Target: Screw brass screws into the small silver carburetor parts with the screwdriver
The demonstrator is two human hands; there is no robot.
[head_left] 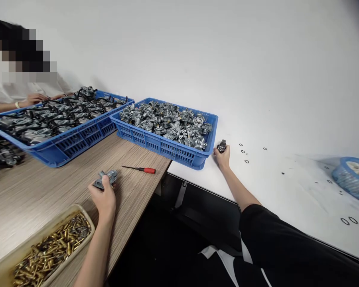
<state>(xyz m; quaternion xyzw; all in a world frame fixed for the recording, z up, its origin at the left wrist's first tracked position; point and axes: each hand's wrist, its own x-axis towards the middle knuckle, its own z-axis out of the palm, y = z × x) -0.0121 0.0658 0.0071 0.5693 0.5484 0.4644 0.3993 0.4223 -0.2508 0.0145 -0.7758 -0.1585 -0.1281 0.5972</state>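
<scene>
My left hand (pixel 104 197) is closed around a grey metal carburetor-like part (pixel 109 177) above the wood-grain table (pixel 131 191). On the white table, my right hand (pixel 223 156) grips a dark wristwatch-like object (pixel 221 146) beside the right corner of a blue crate (pixel 167 148) filled with loose metal parts (pixel 164 121). A screwdriver with a red handle (pixel 149 170) lies on the wood-grain table between my hands. Near my left forearm sits a cream tray (pixel 80 209) holding many small brass pieces (pixel 52 251).
Another blue crate (pixel 74 147) with metal parts and black hoses stands at the left, a person's hands (pixel 37 97) behind it. Black rings (pixel 247 161) are scattered on the white table (pixel 275 187). A blue basket (pixel 347 181) stands at far right.
</scene>
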